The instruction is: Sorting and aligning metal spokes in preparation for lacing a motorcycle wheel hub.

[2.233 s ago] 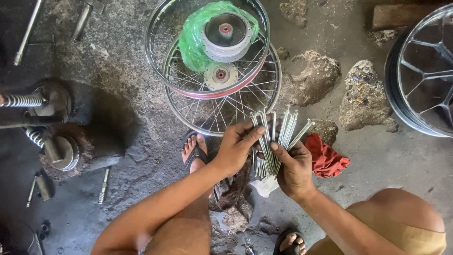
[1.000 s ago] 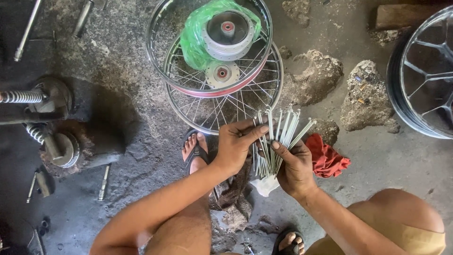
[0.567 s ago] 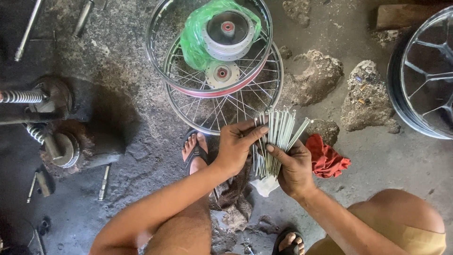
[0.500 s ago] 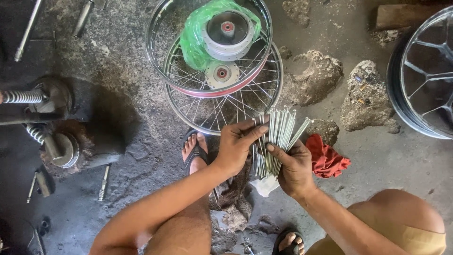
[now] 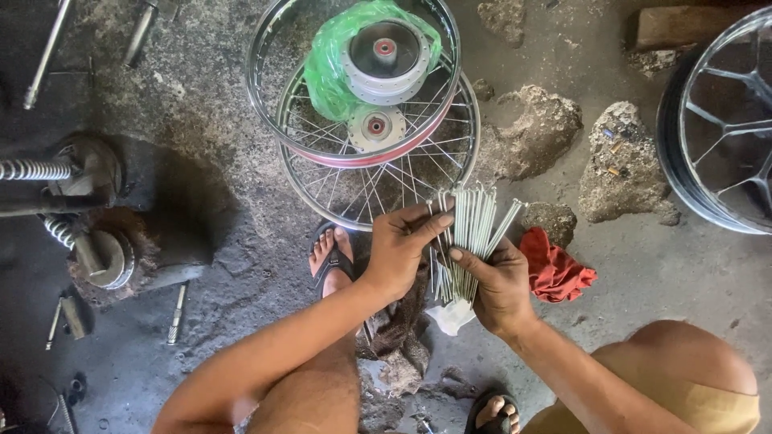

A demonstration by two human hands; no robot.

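Right hand [image 5: 500, 283] closed around a bundle of thin silver metal spokes [image 5: 466, 241], gripping its lower half; spokes stand roughly upright and fan out above the fist. White scrap of wrapping [image 5: 452, 315] pokes out below that hand. Left hand [image 5: 400, 245] beside it, fingers pinching spoke tips at the bundle's upper left. Just beyond both hands: spoked chrome wheel rim [image 5: 378, 173] flat on the concrete floor, second rim with red stripe stacked on it, grey hub in green plastic bag [image 5: 378, 52] inside. Red rag [image 5: 555, 272] just right of right hand.
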